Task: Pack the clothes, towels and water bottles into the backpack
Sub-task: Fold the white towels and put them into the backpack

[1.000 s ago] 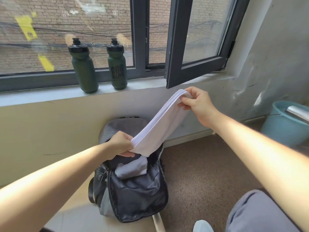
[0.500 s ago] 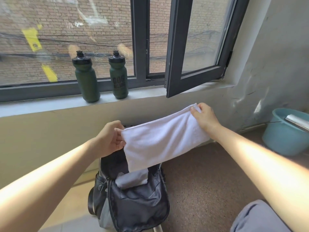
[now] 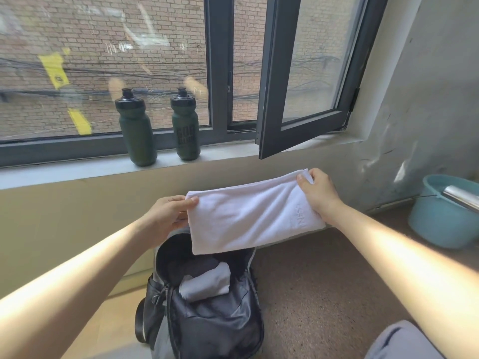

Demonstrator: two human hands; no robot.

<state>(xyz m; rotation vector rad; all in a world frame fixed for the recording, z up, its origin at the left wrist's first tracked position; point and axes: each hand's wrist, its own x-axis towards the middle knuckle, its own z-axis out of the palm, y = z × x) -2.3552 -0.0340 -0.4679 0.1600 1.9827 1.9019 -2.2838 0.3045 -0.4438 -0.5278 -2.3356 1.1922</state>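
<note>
Windowsill (image 3: 77, 170) bottle (image 3: 185, 133) lettering illegible; embossed towel (image 3: 248, 216) likewise

Place: you are in a plain room, likely a home, by a window (image 3: 269, 86).
Signs: a worn painted wall (image 3: 420, 112), a blue bucket (image 3: 440, 226), a brown floor (image 3: 324, 294), bricks (image 3: 103, 35) outside.

Both my bare forearms reach forward and inward from the lower corners. My left grip (image 3: 168, 216) is up near the middle, thumb on top and fingers curled beneath, pinching one end of the white towel (image 3: 248, 216). My right grip (image 3: 320, 194) sits a little higher and further out, thumb over the other end, back of the hand toward me.
</note>
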